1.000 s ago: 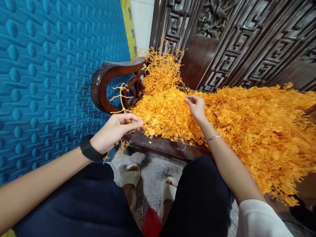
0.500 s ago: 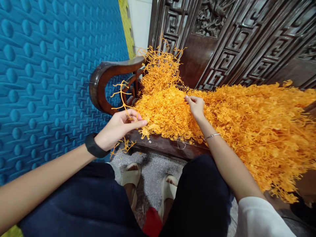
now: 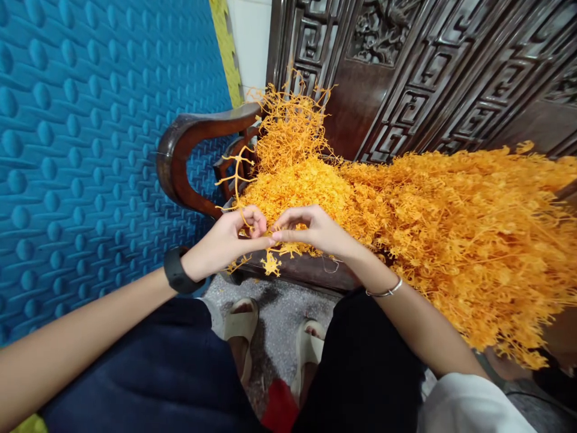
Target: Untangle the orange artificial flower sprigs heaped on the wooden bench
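Note:
My left hand is closed on an orange plastic branch with thin side twigs. The branch sticks up above its fingers. Thumb and fingers of my right hand are pinched together right at the left fingertips, and whatever lies between them is too small and covered to make out. Just below the fingertips hangs a star-shaped orange piece. Behind both hands a heap of small orange plastic pieces covers the dark wooden bench seat.
Bare orange branches are piled at the back by the curved wooden armrest. A large mass of orange sprigs spreads over the right side. The carved backrest rises behind. Blue foam mat lies left; a red object is between my feet.
My right hand has come from the heap leftward and toward me to meet my left hand's fingertips. The left hand still holds the branch and has shifted slightly right.

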A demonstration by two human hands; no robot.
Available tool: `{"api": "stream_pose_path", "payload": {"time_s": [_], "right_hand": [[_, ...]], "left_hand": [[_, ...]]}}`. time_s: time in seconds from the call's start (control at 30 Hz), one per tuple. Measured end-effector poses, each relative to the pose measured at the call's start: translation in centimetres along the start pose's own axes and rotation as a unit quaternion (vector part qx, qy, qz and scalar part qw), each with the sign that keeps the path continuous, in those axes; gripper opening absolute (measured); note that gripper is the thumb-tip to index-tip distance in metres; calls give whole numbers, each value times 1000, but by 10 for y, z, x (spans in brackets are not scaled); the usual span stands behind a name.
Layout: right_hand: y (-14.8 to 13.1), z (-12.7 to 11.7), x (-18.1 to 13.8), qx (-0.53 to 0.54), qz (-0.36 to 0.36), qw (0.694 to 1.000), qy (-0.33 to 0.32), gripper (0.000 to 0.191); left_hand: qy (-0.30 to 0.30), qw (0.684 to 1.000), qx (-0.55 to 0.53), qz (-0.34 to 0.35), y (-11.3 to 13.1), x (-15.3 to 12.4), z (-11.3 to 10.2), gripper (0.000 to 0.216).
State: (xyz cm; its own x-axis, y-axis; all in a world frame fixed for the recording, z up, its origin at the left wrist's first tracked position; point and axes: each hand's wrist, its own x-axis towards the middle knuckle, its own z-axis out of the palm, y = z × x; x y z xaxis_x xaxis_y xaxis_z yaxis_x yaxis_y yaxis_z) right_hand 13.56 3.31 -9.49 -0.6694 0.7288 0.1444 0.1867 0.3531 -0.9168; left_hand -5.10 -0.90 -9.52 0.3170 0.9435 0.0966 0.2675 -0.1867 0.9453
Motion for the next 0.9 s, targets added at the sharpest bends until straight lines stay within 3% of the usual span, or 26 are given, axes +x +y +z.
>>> {"api": "stream_pose_path", "payload": {"time_s": [0.17, 0.27, 0.5, 0.77, 0.9], "right_hand": [[1, 3, -4, 39, -38, 994, 98, 29], [2, 5, -4, 42, -65, 989, 124, 28], [3, 12, -3, 103, -64, 981, 151, 25], [-1, 22, -6, 107, -74, 978, 164, 17], [0, 17, -5, 93, -74, 970, 213, 18]], "left_hand": [[9, 997, 27, -73, -2, 2, 3, 26], [5, 995, 28, -94, -2, 2, 4, 23], [7, 997, -34, -65, 3, 2, 7, 17], [-21, 988, -100, -114, 1, 3, 12, 15], [22, 995, -69, -76, 5, 2, 13, 15]]}}
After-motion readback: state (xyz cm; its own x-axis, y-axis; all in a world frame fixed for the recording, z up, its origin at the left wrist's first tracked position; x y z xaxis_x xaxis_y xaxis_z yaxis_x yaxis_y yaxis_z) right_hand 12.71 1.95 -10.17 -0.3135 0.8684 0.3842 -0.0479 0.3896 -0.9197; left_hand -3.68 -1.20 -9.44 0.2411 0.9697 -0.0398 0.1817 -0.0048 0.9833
